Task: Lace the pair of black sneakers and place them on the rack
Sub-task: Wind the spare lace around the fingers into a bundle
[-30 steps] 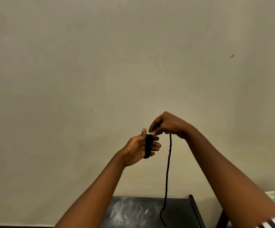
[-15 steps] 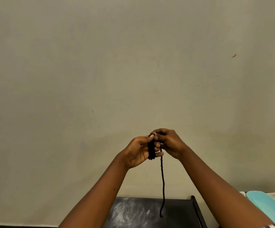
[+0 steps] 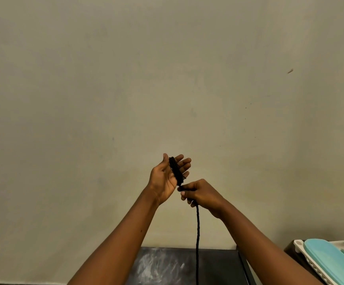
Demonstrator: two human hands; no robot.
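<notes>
In the head view, both hands are raised before a plain beige wall. The left hand [image 3: 168, 177] is held palm-up with its fingers straight and spread, and a long black braided shoelace [image 3: 197, 233] is wound in several turns around those fingers. Just below and to the right, the right hand [image 3: 200, 194] is curled shut, pinching the lace where it leaves the coil. From there the free length hangs straight down past the near edge of the frame, in front of a dark scuffed metal shelf top [image 3: 167, 266]. No sneakers are visible.

The lace looks light, soft and limp, with a slightly grippy braid. It will likely sag and tangle if released, so it is best held near its end for threading.
</notes>
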